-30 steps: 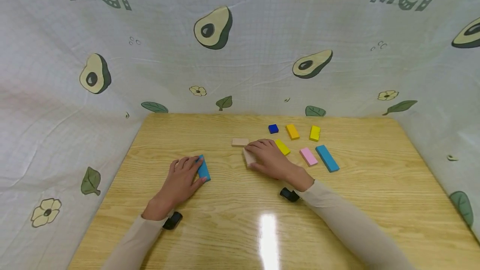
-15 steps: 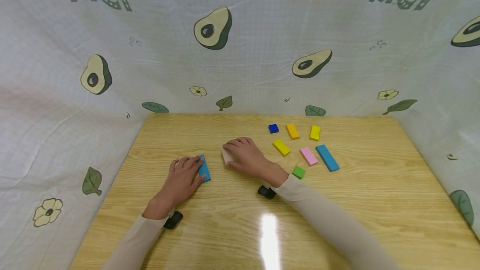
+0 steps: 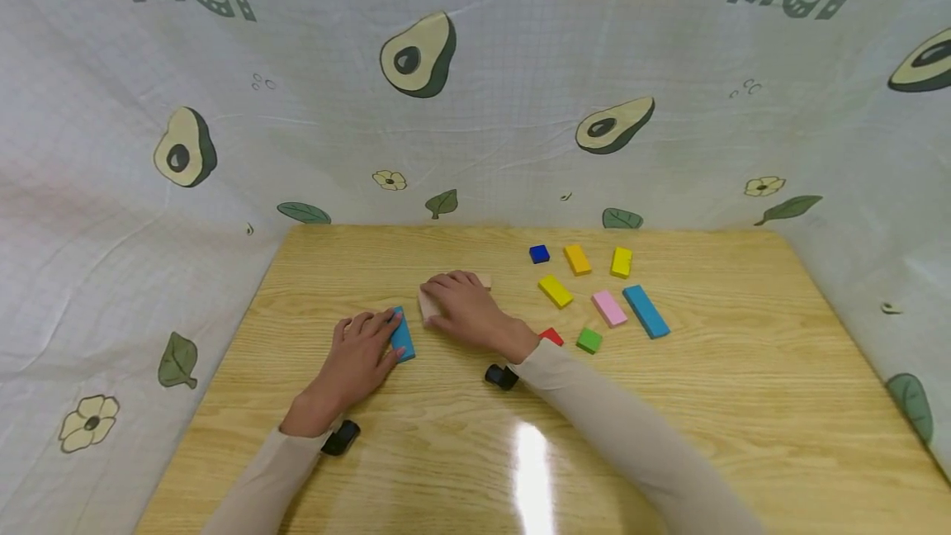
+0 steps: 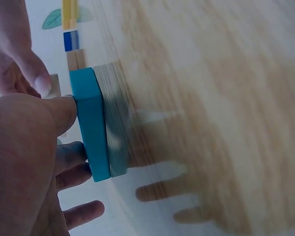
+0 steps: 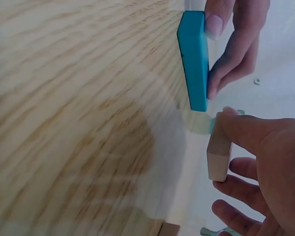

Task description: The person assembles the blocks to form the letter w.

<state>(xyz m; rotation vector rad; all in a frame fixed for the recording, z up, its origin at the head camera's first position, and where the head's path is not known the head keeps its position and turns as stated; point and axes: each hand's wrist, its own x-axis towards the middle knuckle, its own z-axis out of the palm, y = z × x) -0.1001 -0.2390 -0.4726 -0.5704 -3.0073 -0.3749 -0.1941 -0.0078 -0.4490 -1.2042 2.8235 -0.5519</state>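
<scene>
My left hand (image 3: 357, 361) holds a flat blue block (image 3: 402, 337) on the table by its ends, thumb at the near end and fingers at the far end. In the left wrist view the blue block (image 4: 93, 125) lies flat, its shine reflected in the wood. Just to its right, my right hand (image 3: 466, 310) grips a plain wooden block (image 3: 428, 309), partly hidden under the fingers. The right wrist view has that wooden block (image 5: 220, 152) between thumb and fingers, a small gap from the blue block (image 5: 194, 61). Another wooden block (image 3: 484, 281) shows behind my right hand.
Right of my hands lie a dark blue cube (image 3: 539, 254), an orange block (image 3: 577, 260), yellow blocks (image 3: 555, 291), a pink block (image 3: 609, 309), a second blue block (image 3: 646, 311) and a green block (image 3: 589, 341). A red block (image 3: 551, 336) is partly behind the right wrist.
My right hand has slid left with the wooden block, closer to the blue block. The green and red blocks have come into sight behind it. My left hand stays in place.
</scene>
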